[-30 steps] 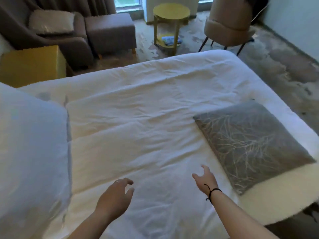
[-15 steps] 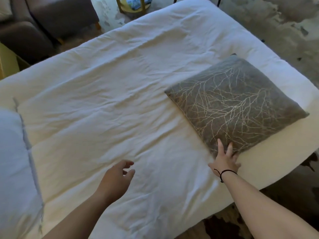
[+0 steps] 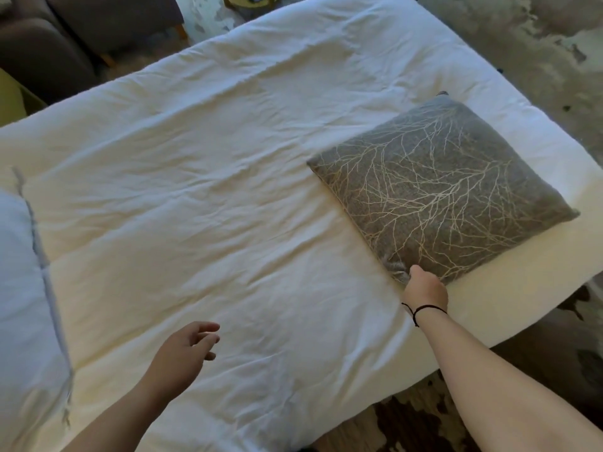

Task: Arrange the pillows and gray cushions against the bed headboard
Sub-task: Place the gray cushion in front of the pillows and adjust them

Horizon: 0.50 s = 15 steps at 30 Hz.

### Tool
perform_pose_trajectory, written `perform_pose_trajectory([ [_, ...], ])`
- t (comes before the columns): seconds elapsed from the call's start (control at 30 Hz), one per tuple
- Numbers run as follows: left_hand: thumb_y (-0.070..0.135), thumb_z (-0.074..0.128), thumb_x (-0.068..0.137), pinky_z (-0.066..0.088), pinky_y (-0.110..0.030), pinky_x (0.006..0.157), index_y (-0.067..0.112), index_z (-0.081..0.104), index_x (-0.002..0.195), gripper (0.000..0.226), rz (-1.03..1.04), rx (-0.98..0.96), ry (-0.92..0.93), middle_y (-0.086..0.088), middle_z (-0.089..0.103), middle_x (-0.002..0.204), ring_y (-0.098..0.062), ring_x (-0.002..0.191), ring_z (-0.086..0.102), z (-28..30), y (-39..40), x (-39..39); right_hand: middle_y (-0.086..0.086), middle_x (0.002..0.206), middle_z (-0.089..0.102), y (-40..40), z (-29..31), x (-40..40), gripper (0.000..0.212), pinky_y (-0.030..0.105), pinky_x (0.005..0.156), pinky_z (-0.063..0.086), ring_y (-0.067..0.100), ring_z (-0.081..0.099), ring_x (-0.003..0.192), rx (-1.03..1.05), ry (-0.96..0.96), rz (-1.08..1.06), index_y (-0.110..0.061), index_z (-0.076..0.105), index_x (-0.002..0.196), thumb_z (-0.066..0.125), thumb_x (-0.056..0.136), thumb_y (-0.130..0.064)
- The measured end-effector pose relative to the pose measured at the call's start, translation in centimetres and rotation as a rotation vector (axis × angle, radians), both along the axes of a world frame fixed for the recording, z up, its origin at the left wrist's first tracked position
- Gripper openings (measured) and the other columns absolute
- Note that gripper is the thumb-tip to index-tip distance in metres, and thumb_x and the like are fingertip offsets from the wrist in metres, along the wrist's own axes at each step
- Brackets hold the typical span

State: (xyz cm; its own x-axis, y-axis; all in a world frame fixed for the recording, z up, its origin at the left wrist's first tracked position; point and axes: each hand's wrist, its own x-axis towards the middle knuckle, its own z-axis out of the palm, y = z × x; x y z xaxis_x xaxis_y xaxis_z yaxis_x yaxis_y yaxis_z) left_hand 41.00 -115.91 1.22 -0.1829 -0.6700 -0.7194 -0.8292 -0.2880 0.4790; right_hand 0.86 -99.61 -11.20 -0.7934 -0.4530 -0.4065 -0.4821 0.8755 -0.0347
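Fingers curled around gray cushion's corner

text: none legible | labels: none | numbers: none | signs: none

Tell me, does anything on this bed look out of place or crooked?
Yes. The gray cushion lies flat and turned diagonally near the bed's right edge, not propped at the head. The right hand grips its near corner, bunching the fabric. The duvet is wrinkled.

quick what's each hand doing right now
Left hand: open, relaxed fingers, holding nothing.
Right hand: gripping the near corner of the gray cushion.
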Motion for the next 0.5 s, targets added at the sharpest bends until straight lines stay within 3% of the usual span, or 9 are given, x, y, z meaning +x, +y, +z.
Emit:
perform_pose_trajectory([
  [0.17, 0.023, 0.058, 0.097, 0.055, -0.034, 0.074, 0.034, 0.067, 0.105, 0.017, 0.065, 0.043, 0.084, 0.004, 0.073, 0.104, -0.012, 0.080, 0.072, 1.5, -0.1, 0.8, 0.010, 0.071, 0.055, -4.0, 4.2, 4.9, 0.016, 0.030, 0.053, 0.035, 0.031, 0.049, 0.065, -0.093, -0.108, 0.021, -0.013, 0.042, 0.070, 0.044, 0.075, 0.002],
  [0.3, 0.036, 0.057, 0.097, 0.059, -0.041, 0.080, 0.034, 0.065, 0.109, 0.014, 0.119, 0.066, 0.172, 0.003, 0.071, 0.108, -0.016, 0.085, 0.072, 4.0, -1.0, 1.1, 0.006, 0.063, 0.051, -9.6, 8.7, 12.7, 0.021, 0.031, 0.049, 0.030, 0.025, 0.040, 0.056, -0.345, -0.299, 0.021, -0.015, 0.039, 0.065, 0.051, 0.079, -0.005],
  [0.43, 0.061, 0.050, 0.093, 0.060, -0.043, 0.077, 0.032, 0.054, 0.118, 0.039, 0.256, 0.124, 0.249, 0.003, 0.067, 0.112, -0.020, 0.093, 0.071, 8.2, -2.9, 2.0, 0.000, 0.057, 0.044, -13.7, 15.0, 23.5, 0.028, 0.032, 0.054, 0.034, 0.017, 0.039, 0.055, -0.566, -0.567, 0.100, -0.018, 0.043, 0.061, 0.061, 0.082, -0.024],
  [0.5, 0.071, 0.054, 0.084, 0.060, -0.041, 0.070, 0.033, 0.056, 0.115, 0.049, 0.260, 0.121, 0.257, 0.003, 0.066, 0.112, -0.020, 0.093, 0.070, 10.5, -3.9, 3.4, -0.001, 0.056, 0.052, -13.9, 17.9, 30.4, 0.023, 0.035, 0.056, 0.043, 0.011, 0.047, 0.056, -0.663, -0.755, 0.152, -0.015, 0.051, 0.064, 0.060, 0.081, -0.026],
])
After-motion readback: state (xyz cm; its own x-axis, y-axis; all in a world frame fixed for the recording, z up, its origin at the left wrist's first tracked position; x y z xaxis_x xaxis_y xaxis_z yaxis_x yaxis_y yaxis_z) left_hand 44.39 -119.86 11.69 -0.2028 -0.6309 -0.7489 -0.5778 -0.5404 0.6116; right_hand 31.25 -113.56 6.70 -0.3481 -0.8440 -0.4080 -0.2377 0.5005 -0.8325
